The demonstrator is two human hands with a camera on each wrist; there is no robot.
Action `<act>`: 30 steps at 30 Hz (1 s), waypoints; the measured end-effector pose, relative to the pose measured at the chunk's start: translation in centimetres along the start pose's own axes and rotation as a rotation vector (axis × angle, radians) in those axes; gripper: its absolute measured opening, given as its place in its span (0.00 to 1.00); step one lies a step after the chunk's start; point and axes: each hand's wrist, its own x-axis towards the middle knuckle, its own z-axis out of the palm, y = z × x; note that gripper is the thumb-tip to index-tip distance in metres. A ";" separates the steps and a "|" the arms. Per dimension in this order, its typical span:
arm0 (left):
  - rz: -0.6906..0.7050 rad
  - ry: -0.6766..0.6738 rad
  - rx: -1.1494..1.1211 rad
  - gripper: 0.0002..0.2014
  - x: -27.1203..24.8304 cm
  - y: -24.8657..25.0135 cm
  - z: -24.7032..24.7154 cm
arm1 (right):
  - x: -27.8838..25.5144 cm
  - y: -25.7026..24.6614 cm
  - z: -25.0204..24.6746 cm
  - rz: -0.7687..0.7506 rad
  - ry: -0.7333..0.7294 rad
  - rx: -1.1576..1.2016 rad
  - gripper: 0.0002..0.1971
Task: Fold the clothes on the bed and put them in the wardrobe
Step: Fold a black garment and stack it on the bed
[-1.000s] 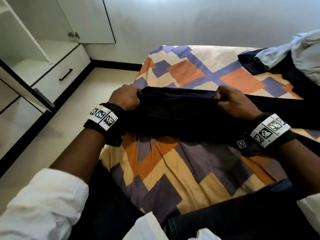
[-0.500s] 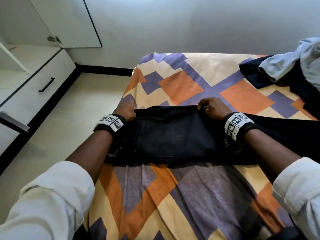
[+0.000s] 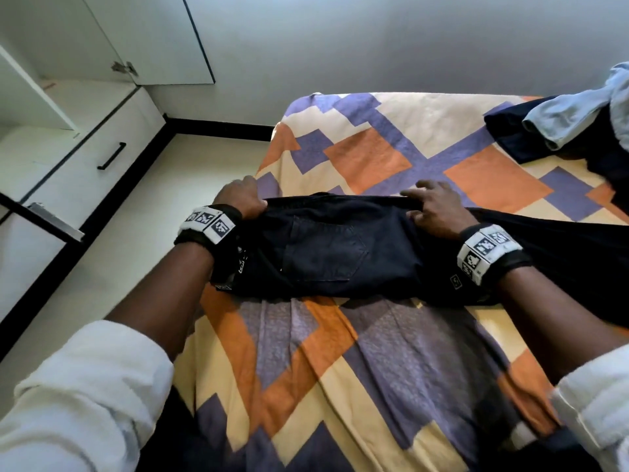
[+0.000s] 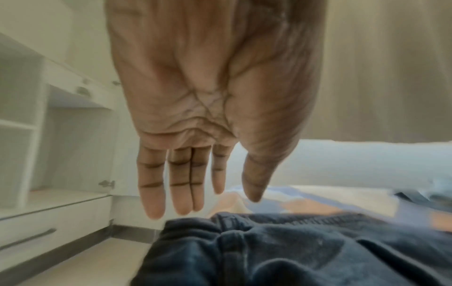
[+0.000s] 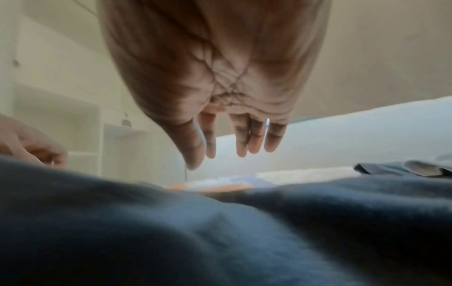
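While the dark jeans (image 3: 326, 250) are lying folded lengthwise across the patterned bed (image 3: 374, 369), legs trailing off to the right, both hands are resting near the far edge. Left hand (image 3: 243, 199) at the waistband end and right hand (image 3: 434, 212) further along are showing straight, spread fingers in the wrist views, gripping nothing. Denim looks heavy, fairly stiff, non-slip; best gripped at waistband and mid-leg. Only the head view is showing the open wardrobe (image 3: 51, 137) shelf layout and the unfolded pile (image 3: 561, 127) at the bed's far right.
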 end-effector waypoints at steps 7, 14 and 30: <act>-0.322 -0.156 -0.449 0.27 -7.9 -8.2 2.8 | -12.0 -10.5 3.9 -0.073 0.207 0.416 0.07; -0.525 -0.358 -0.995 0.11 -13.7 -8.6 5.4 | -13.9 -12.7 8.2 0.588 -0.143 1.259 0.22; -0.571 0.239 -0.815 0.14 -13.1 -11.0 7.3 | -17.0 -13.5 8.1 0.462 -0.326 0.715 0.21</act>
